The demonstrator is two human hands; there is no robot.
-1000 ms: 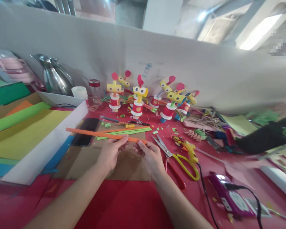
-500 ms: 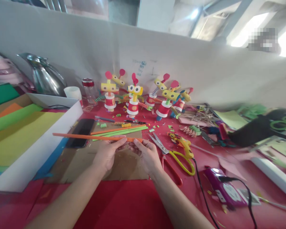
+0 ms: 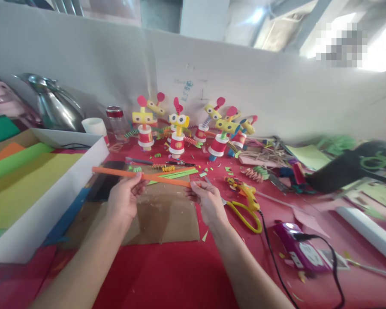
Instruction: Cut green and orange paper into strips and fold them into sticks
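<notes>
An orange paper strip (image 3: 167, 179) is stretched between my hands above a brown cardboard sheet (image 3: 167, 219). My left hand (image 3: 127, 193) pinches it near its middle, and its free end reaches left over a black phone (image 3: 104, 184). Thumb and fingers of my right hand (image 3: 206, 197) are closed on the strip's right end. Green strips (image 3: 180, 173) lie just behind it on the cardboard. Scissors with yellow handles (image 3: 247, 219) lie right of my right hand, their blades partly hidden by it.
Several cup figures (image 3: 176, 145) stand along the back wall. A white box (image 3: 51, 210) of coloured paper is at the left, near a metal jug (image 3: 56, 107). To the right are a yellow glue gun (image 3: 249, 195), a purple power strip (image 3: 300, 249) with a black cable, and paper scraps.
My hands have moved apart along the orange strip, the left one going left and the right one slightly right. The strip's left end has shifted right and up.
</notes>
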